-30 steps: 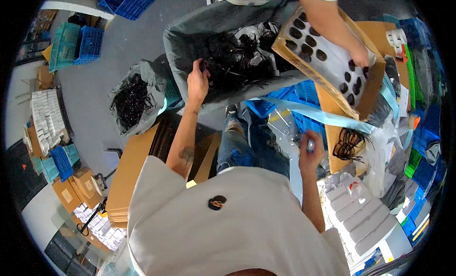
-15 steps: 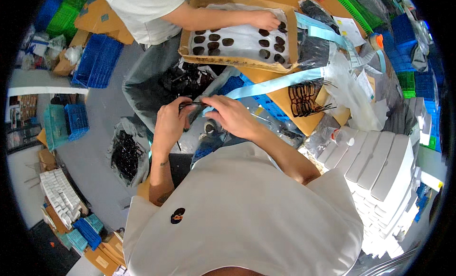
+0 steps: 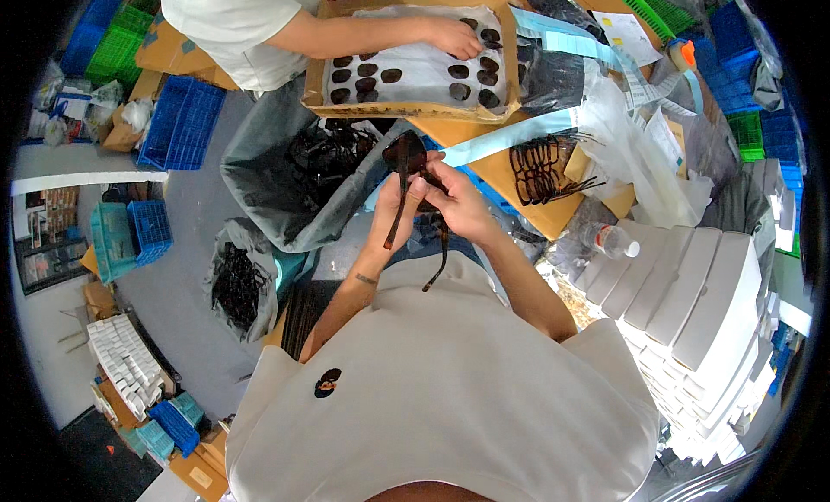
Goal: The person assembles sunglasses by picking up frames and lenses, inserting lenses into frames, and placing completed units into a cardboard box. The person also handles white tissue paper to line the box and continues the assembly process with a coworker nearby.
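Observation:
A pair of dark brown sunglasses [image 3: 405, 153] is held up in front of my chest, its two arms unfolded and pointing back toward me. My left hand [image 3: 393, 210] grips it from the left, thumb on the near side. From the right, my right hand [image 3: 462, 203] pinches the frame, the fingers closed close to the lenses. Parts of the frame are hidden behind my fingers. Just past my right hand runs a pale blue strip [image 3: 519, 135] that lies across the cardboard. A large grey bag [image 3: 285, 212] holding many dark glasses frames [image 3: 333, 160] stands beyond my left hand.
Across from me, a co-worker's hand [image 3: 454, 37] reaches into a cardboard tray [image 3: 406, 113] of dark lenses. Stacked glasses frames [image 3: 543, 167] lie right of it. White boxes [image 3: 683, 281] and a plastic bottle [image 3: 616, 241] stand at right; a smaller bag [image 3: 246, 243] is at left.
Both hands have shifted right, and the sunglasses are turned so that lenses and arms now show. Earlier only a thin dark part showed between my fingers. The whole view has shifted slightly.

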Tool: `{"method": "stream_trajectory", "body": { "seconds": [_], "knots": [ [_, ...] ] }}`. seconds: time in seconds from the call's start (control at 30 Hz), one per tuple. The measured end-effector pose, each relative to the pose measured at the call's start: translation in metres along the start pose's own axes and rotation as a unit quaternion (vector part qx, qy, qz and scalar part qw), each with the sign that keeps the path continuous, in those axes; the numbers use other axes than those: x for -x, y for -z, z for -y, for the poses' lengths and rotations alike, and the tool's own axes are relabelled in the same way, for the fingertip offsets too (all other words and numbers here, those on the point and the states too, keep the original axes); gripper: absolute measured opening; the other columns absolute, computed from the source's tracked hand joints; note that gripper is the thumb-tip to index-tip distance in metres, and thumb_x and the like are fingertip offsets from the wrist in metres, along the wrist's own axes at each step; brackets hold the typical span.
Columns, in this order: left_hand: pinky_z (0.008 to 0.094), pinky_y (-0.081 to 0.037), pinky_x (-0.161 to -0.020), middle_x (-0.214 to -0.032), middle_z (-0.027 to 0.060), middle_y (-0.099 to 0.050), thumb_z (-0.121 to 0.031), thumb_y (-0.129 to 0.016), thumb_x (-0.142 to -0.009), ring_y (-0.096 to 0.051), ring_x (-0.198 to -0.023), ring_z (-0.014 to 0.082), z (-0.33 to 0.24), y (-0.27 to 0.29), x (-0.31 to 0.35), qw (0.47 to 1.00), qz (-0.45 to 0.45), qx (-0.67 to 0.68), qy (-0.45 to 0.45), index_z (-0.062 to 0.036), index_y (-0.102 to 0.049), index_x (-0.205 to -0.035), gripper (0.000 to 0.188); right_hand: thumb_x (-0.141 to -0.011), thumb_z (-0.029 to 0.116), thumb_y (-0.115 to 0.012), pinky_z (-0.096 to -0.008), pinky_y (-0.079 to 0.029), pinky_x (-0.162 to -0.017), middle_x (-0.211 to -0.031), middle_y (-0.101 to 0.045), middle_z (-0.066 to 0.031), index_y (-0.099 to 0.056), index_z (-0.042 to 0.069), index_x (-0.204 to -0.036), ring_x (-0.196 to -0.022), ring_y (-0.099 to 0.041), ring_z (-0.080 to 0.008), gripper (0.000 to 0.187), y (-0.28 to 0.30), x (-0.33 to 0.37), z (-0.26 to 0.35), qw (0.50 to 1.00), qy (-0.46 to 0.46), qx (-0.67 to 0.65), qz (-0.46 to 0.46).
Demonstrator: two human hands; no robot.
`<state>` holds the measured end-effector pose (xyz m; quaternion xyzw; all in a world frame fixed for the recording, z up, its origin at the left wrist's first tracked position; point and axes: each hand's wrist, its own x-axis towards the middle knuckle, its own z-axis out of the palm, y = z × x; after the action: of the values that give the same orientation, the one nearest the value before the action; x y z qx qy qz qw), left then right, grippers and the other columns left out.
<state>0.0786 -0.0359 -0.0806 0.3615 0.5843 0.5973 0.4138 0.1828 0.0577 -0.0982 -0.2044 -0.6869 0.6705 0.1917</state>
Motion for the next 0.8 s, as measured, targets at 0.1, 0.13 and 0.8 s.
{"method": "stream_trajectory", "body": {
  "seconds": [0.1,0.13,0.8],
  "knots": [
    [0.0291,-0.045,-0.091,-0.122,0.0100,-0.060,-0.023,-0.047,-0.101,-0.057,-0.105,0.0159,0.004,-0.017,0.006,0.996,-0.058,0.061,-0.023,-0.0004,-0.047,-0.130,0.037,-0.091,0.005,-0.055,-0.0343,-0.048,-0.084,-0.104,-0.064,-0.0151,-0.055,-0.002,-0.114,-0.090,-0.062,-0.0299,0.024,0.004,0.004,0.011,1.000,0.022,-0.016,-0.010],
    [0.0285,-0.045,-0.090,-0.118,0.0094,-0.060,-0.020,-0.048,-0.101,-0.056,-0.103,0.0155,0.010,-0.021,0.005,0.996,-0.078,-0.001,-0.033,-0.0004,-0.047,-0.130,0.035,-0.092,0.004,-0.053,-0.0328,-0.047,-0.085,-0.104,-0.064,-0.0127,-0.056,-0.001,-0.114,-0.091,-0.060,-0.0260,0.023,0.002,0.004,0.011,0.999,0.011,0.021,-0.032],
    [0.0420,-0.045,-0.100,-0.116,0.0212,-0.061,-0.034,-0.041,-0.102,-0.059,-0.109,0.0296,0.015,-0.008,-0.035,0.902,-0.209,0.374,0.047,0.0018,-0.054,-0.107,0.038,-0.085,0.009,-0.067,-0.0253,-0.047,-0.077,-0.094,-0.064,-0.0052,-0.058,0.000,-0.116,-0.086,-0.059,-0.0123,0.033,0.035,-0.013,0.004,0.974,-0.144,-0.163,-0.057]
  ]
}}
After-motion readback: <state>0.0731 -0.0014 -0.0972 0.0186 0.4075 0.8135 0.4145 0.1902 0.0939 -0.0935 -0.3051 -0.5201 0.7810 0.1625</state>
